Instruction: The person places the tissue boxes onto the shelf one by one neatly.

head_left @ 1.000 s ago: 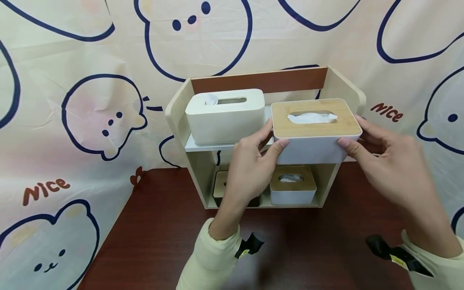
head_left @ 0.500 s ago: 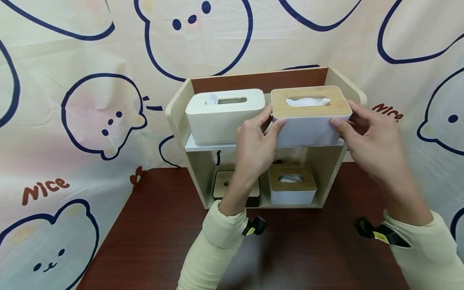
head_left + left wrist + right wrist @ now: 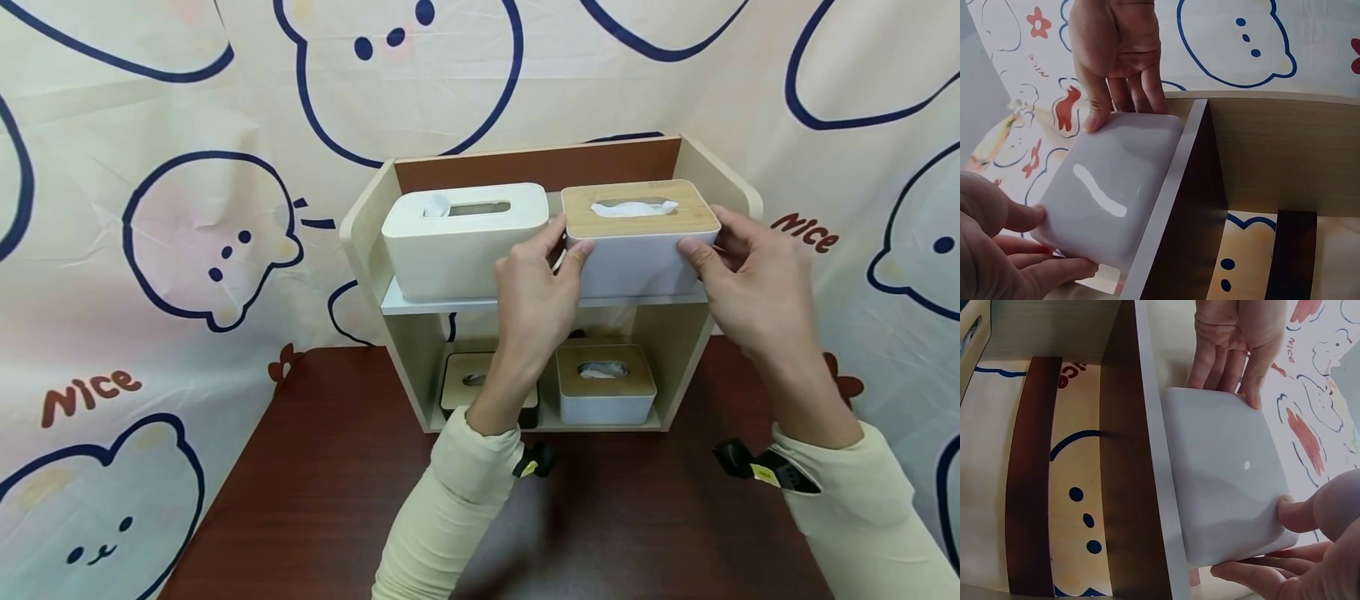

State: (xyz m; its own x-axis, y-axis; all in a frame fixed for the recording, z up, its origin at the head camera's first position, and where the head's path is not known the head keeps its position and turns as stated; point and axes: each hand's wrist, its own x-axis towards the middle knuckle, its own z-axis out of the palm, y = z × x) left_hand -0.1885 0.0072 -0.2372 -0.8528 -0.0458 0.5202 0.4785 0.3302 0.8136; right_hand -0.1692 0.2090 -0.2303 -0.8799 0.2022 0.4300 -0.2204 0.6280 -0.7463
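**Bamboo-lidded box between my hands at the top shelf**

Cream cloth printed with bears (image 3: 202, 242) hangs at the far left, behind the dark table (image 3: 315, 500). On the left half of the top shelf (image 3: 420, 307) sits an all-white box (image 3: 465, 242), square to the shelf edge. Just right of it comes my left hand (image 3: 536, 292), thumb on the near face and fingers curled round the left end of the bamboo box (image 3: 637, 237); that grip keeps my knuckles out of the narrow gap between the two boxes. The bamboo box sits level at the shelf's right half, tissue poking from its slot, but its base overhangs the front edge in the wrist views, so I judge it only partly home. My right hand (image 3: 750, 283) pinches the opposite end the same way, steadying it. Below, two smaller boxes (image 3: 606, 383) stand side by side in the lower bay of the rack (image 3: 360, 233).
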